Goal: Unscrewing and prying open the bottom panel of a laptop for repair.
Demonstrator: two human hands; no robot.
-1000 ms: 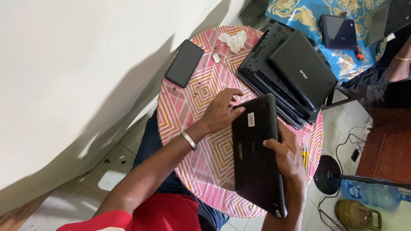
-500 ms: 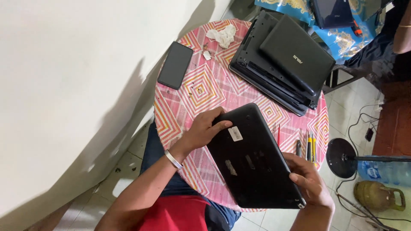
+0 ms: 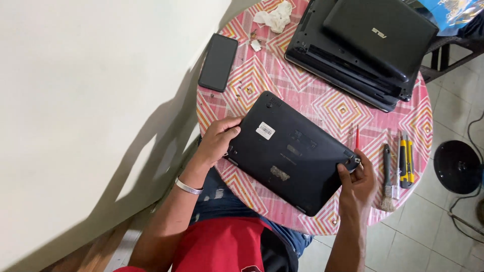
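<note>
A black laptop (image 3: 290,151) lies upside down on the round table with a pink patterned cloth (image 3: 262,75), its base with a white sticker facing up. My left hand (image 3: 218,140) grips its left corner, fingers over the edge. Around the laptop's right corner, near the hinge, my right hand (image 3: 357,185) is closed. A silver bracelet is on my left wrist.
A stack of black laptops (image 3: 368,48) fills the table's far right. A black phone (image 3: 218,62) lies at the far left, crumpled tissue (image 3: 275,17) beyond it. A red screwdriver (image 3: 357,137), a brush (image 3: 387,179) and a yellow utility knife (image 3: 406,160) lie at the right. A black fan base (image 3: 456,166) stands on the floor.
The laptop has gone from standing on its edge to lying flat, base up, on the table. Both hands have moved to its left and right corners.
</note>
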